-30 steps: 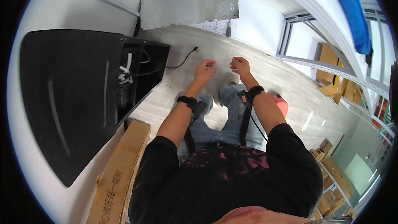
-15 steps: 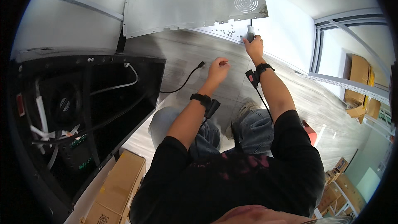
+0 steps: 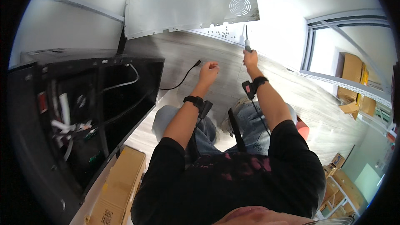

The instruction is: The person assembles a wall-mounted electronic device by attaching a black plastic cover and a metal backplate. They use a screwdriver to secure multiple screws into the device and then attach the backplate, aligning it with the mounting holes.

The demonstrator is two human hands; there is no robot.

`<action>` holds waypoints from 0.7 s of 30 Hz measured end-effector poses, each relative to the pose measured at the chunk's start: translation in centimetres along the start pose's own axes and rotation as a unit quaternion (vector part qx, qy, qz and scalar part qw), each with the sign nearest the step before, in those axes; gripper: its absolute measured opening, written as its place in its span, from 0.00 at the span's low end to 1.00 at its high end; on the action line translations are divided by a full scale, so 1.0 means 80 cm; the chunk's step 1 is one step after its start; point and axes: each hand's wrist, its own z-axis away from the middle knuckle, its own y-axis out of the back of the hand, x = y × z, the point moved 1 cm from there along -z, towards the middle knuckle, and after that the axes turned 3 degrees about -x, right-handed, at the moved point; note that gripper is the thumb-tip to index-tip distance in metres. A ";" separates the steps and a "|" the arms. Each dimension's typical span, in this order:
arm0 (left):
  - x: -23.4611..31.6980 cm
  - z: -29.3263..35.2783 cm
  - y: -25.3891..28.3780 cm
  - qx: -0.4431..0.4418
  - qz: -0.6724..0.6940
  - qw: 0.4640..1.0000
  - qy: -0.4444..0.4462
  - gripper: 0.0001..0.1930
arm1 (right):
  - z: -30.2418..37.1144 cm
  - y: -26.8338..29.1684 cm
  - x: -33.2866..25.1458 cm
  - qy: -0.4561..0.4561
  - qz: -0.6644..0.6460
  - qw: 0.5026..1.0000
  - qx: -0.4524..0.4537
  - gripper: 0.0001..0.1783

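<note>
My right hand (image 3: 251, 59) is wrapped round the grey handle of a screwdriver (image 3: 247, 44). Its thin dark shaft points away from me, its tip above the white surface and just short of the metal panel. Lower and to the left, my left hand (image 3: 208, 73) hovers over the floor with curled fingers; whatever they may hold is hidden. Several small screws (image 3: 225, 32) lie scattered on the white surface, left of the screwdriver. Beyond them rests a large grey metal panel (image 3: 183, 6) with a round slotted vent at its right end.
An open black cabinet (image 3: 125, 112) with cables inside stands at left. A black cable (image 3: 181, 84) runs from it, its plug near my left hand. Below is a cardboard box (image 3: 121, 179). At right are a metal frame (image 3: 346, 77) and more cardboard (image 3: 352, 73).
My right hand has drawn the screwdriver back toward me, so its shaft now shows clear of the panel. My left hand appears slightly farther left and remains curled.
</note>
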 end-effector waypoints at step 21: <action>0.590 0.482 0.026 0.067 -0.189 0.916 -0.347 0.09 | 0.561 0.470 -0.440 0.122 -0.094 0.950 -0.271 0.11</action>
